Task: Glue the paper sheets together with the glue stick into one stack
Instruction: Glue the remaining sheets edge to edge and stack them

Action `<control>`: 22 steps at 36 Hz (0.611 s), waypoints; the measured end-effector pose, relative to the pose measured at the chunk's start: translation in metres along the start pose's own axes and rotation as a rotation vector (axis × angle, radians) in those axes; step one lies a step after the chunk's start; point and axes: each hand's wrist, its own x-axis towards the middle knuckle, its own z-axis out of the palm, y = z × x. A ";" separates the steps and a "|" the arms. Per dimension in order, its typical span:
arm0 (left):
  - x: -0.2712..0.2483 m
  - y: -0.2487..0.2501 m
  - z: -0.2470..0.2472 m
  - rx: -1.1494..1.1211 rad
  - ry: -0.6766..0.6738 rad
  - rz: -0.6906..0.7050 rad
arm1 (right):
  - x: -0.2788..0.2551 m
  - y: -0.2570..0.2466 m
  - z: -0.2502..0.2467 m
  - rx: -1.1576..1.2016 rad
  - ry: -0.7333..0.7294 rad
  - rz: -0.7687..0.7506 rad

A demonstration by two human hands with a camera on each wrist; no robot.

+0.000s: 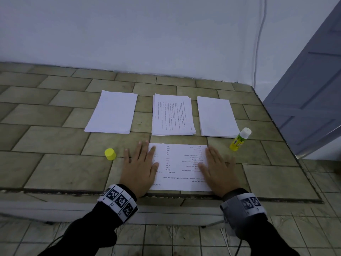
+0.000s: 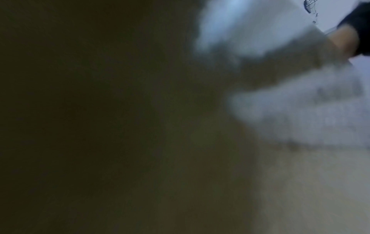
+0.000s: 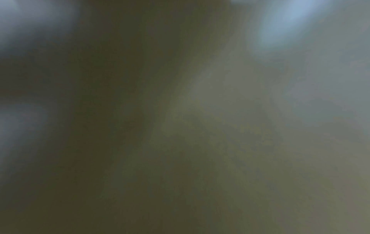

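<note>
Nearest the tabletop's front edge lies a white printed paper sheet (image 1: 180, 167), flat on the olive tiled tabletop (image 1: 60, 169), its lines of black text and a column of figures running upside down from the wearer's side. The left hand (image 1: 140, 167) lies flat with straight, spread fingers, palm down; its thumb and forefinger rest on the sheet's left margin while the other fingers lie on the tile beside it. The right hand (image 1: 218, 168) is likewise flat and outstretched, pressing the sheet's right margin, with its outer fingers on the tile. Neither hand grips anything. Both wrists wear bands with black-and-white square markers over dark sleeves.

Just left of the left hand stands a small yellow plastic cap (image 1: 110, 154), apart from the paper. Right of the sheet and a little farther back stands the yellow-green glue stick with a white top (image 1: 239, 139), upright with a slight tilt, its top overlapping the near right corner of the blank stack behind it.

Farther back, three piles sit in a row: a blank white paper stack on the left (image 1: 112, 112), a printed paper stack in the middle (image 1: 173, 115) with slightly fanned edges, and a blank white paper stack on the right (image 1: 216, 117). Behind them rises a pale wall.

Both wrist views are blurred and dim, showing only vague pale and olive patches
</note>
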 end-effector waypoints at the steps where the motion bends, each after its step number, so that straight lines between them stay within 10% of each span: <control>1: 0.000 0.000 -0.001 0.003 -0.005 0.002 | -0.002 0.000 -0.006 0.011 -0.018 0.021; 8: -0.001 -0.001 0.001 0.020 -0.038 0.004 | -0.001 -0.008 -0.058 0.223 0.018 -0.150; 22: 0.000 -0.001 0.001 -0.002 -0.108 -0.014 | 0.057 -0.018 -0.054 -0.178 -0.090 -0.128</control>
